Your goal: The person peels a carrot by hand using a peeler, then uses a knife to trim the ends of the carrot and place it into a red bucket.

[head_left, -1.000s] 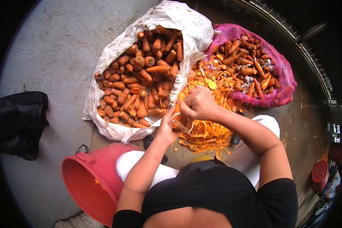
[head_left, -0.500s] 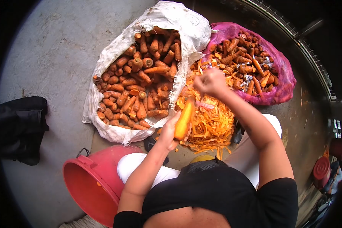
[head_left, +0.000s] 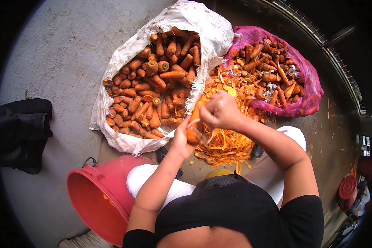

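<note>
My left hand [head_left: 182,139] is closed around the lower part of a carrot [head_left: 192,136], which points up and away from me. My right hand [head_left: 222,110] is a fist just over the carrot's upper part, gripping what looks like a peeler [head_left: 197,122]; its pale, blurred outline lies across the carrot. Most of the peeler's handle is hidden by the fingers. Below both hands spreads a heap of orange carrot peelings [head_left: 225,148].
A white sack [head_left: 213,25] full of unpeeled carrots [head_left: 132,108] lies open ahead on the left. To its right is a pink mesh sack [head_left: 312,89] with carrot pieces and scraps. A red bucket [head_left: 122,175] lies tipped by my left leg; dark cloth [head_left: 25,134] sits far left.
My right hand has come down and toward me, bringing the peeler onto the carrot. The carrot now shows a darker orange side instead of the bright peeled one.
</note>
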`<state>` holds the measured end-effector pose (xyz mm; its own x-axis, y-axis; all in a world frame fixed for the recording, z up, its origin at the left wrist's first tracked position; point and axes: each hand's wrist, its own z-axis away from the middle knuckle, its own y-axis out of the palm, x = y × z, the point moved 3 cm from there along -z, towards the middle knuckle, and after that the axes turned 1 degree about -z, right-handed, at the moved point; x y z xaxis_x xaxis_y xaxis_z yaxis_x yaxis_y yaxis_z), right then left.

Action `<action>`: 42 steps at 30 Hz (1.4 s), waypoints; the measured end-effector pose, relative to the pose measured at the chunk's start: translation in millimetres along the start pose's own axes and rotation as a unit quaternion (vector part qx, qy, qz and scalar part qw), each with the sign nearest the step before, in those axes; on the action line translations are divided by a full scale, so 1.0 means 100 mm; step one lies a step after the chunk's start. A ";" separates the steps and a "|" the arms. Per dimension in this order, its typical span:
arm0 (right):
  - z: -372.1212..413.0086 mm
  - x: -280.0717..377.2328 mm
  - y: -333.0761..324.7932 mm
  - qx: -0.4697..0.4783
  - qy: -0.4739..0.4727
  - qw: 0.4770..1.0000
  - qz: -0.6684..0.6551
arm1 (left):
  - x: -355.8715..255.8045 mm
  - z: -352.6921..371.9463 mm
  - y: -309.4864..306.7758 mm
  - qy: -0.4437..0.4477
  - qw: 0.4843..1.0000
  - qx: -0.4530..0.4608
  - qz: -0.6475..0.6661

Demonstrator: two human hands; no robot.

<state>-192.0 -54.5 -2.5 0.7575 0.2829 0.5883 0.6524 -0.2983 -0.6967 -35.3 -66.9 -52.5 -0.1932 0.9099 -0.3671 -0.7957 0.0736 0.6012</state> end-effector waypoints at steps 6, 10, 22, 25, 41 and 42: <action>0.04 0.11 0.06 0.009 -0.045 0.998 0.032 | 0.07 -0.11 -0.10 -0.025 0.998 0.059 0.024; 0.04 0.06 0.05 0.007 -0.058 0.998 0.025 | 0.09 -0.04 0.00 -0.024 0.999 0.025 0.024; 0.10 -1.31 -0.16 -0.085 0.258 0.941 0.201 | -0.01 0.25 0.03 -0.050 0.983 0.158 -0.085; 0.00 -1.01 -0.13 -0.062 0.318 0.945 0.047 | 0.01 0.14 -0.06 -0.033 0.990 0.121 -0.060; 0.01 0.01 0.09 -0.019 -0.067 0.998 0.004 | 0.04 -0.06 0.00 -0.012 1.000 0.003 0.004; 0.02 -0.02 0.09 -0.018 -0.052 0.998 0.005 | 0.05 -0.04 0.01 -0.006 1.000 0.004 0.004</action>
<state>-187.6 -56.4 -11.1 0.7589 0.3723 0.5344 0.6466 -0.3330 -0.6863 -39.6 -63.6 -56.9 -0.1929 0.9156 -0.3528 -0.7898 0.0685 0.6095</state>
